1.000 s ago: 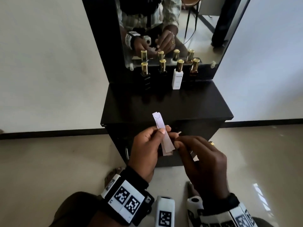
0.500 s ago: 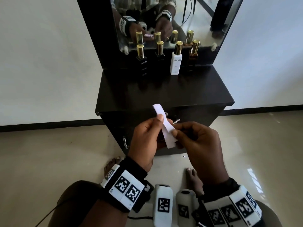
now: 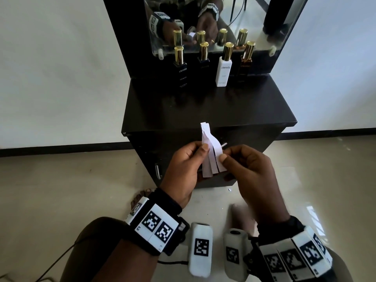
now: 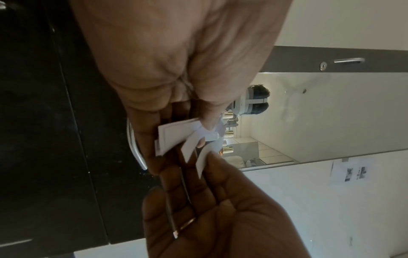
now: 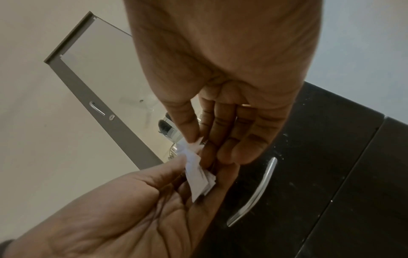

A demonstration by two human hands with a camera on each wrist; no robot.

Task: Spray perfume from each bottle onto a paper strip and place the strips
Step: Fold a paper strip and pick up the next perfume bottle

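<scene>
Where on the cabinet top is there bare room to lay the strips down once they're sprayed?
The cabinet top is bare from its front edge back to the four gold-capped bottles. That row is crowded along the back, under the mirror. Both hands, left hand and right hand, hold the paper strips before the front edge.

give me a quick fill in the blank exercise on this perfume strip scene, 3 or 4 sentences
1. The number of perfume bottles standing on the black cabinet is ____.
2. The only bottle with a white body has a cap coloured ____.
3. The paper strips are pinched by both the left hand and the ____ hand.
4. Behind the bottles, the reflections show in a ____.

Missing words: four; gold; right; mirror
</scene>
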